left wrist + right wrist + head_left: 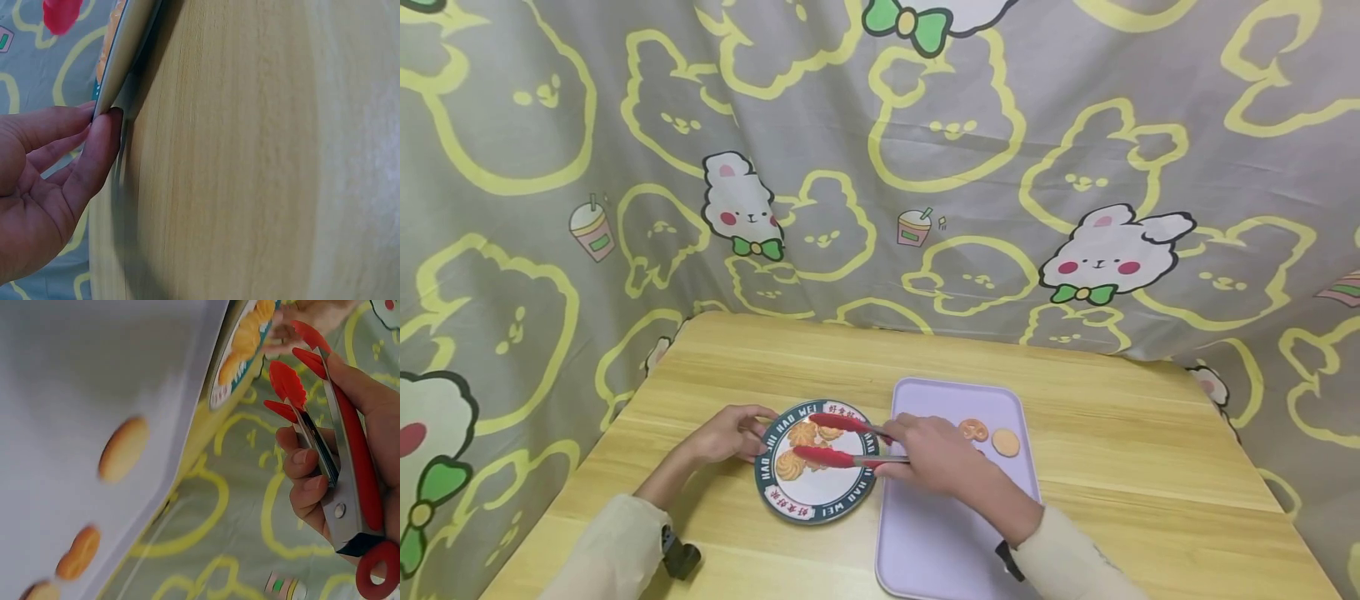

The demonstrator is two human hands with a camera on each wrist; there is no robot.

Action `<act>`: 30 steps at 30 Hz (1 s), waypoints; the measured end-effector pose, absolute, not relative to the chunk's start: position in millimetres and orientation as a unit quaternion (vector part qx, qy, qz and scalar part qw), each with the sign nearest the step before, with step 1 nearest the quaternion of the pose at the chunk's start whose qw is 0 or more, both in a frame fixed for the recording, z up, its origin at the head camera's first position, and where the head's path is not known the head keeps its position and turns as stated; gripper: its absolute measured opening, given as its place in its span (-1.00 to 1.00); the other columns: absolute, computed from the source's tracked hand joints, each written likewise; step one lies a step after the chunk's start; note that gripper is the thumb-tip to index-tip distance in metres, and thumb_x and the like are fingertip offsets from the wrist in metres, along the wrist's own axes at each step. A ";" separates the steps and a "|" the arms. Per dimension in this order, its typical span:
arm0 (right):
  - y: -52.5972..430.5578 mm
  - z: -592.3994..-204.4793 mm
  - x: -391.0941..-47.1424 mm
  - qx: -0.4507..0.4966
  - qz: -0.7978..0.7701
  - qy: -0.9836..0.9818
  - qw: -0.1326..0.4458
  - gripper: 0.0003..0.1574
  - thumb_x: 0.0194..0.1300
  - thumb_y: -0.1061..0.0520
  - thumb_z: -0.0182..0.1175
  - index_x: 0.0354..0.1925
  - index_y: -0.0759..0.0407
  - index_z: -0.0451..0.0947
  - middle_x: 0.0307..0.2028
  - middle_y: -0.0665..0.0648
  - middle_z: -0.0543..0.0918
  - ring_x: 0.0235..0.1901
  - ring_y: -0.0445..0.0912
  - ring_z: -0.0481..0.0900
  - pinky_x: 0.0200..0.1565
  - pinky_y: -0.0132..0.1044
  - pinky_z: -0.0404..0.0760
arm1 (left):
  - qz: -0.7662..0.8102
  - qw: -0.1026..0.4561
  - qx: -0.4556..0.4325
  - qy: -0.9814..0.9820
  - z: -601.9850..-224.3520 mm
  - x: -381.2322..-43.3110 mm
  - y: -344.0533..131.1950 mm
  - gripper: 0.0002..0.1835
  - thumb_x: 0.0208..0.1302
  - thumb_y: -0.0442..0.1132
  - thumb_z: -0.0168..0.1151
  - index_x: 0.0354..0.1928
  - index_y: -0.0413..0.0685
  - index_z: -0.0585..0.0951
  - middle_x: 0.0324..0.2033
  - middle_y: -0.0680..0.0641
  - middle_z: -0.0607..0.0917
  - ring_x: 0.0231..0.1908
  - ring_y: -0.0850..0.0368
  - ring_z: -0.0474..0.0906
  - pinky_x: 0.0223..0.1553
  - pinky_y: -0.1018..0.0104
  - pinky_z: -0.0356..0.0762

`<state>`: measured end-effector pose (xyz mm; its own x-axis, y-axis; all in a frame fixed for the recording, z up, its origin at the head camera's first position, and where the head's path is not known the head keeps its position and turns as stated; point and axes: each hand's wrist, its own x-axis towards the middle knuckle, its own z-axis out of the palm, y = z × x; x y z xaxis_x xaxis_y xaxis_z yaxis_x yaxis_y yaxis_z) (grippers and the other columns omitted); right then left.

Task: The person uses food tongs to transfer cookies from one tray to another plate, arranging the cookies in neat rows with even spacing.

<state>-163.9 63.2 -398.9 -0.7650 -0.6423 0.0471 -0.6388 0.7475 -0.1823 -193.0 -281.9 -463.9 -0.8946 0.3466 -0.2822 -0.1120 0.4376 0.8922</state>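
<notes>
In the head view, my left hand (730,433) is at the left rim of a round plate (820,514) with a dark green lettered border. The left wrist view shows the thumb and fingers (94,159) pinching that rim. Several swirled cookies (790,467) lie on the plate. My right hand (936,454) grips red-tipped metal tongs (827,457) above the plate. The tong tips stand apart, and in the right wrist view nothing shows between the tongs' ends (287,384). The hand partly hides the tray beneath it.
A pale purple tray (951,550) lies right of the plate. On it are a pretzel-shaped cookie (973,430) and a round cookie (1006,442); another cookie (40,592) is cut off in the right wrist view. A patterned curtain (850,275) hangs behind the wooden table (1150,500).
</notes>
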 end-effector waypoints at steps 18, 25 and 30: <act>180.9 -408.4 -144.5 -0.270 -0.067 0.960 -0.036 -0.53 -0.01 -0.23 0.37 -0.33 0.06 0.53 -0.59 -0.13 0.30 -0.61 -0.27 0.21 -0.57 -0.50 0.22 | 0.513 0.210 0.069 0.830 -464.2 -191.8 -282.2 -0.38 0.04 -0.51 0.22 0.22 -0.41 0.36 -0.24 -0.29 0.56 -0.35 0.09 0.61 -0.28 0.20 0.75; 197.6 -410.2 -132.6 -0.267 -0.069 0.960 -0.039 -0.55 -0.01 -0.26 0.36 -0.36 0.01 0.49 -0.59 -0.16 0.30 -0.61 -0.30 0.20 -0.57 -0.52 0.21 | 0.516 0.213 0.074 0.826 -464.6 -192.8 -283.0 -0.38 0.05 -0.51 0.22 0.23 -0.41 0.35 -0.24 -0.27 0.56 -0.35 0.08 0.61 -0.27 0.17 0.75; 203.1 -415.2 -127.6 -0.273 -0.062 0.959 -0.053 -0.49 -0.02 -0.26 0.36 -0.27 0.06 0.54 -0.56 -0.14 0.37 -0.60 -0.30 0.23 -0.57 -0.49 0.27 | 0.517 0.214 0.071 0.826 -465.9 -193.8 -282.6 -0.38 0.05 -0.51 0.22 0.22 -0.40 0.36 -0.24 -0.26 0.56 -0.35 0.09 0.60 -0.27 0.17 0.75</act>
<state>-127.6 203.1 -415.2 -0.8458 -0.5160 0.1358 -0.5292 0.8436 -0.0906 -193.8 -282.6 -465.9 -0.8981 0.3393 -0.2799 -0.1034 0.4556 0.8841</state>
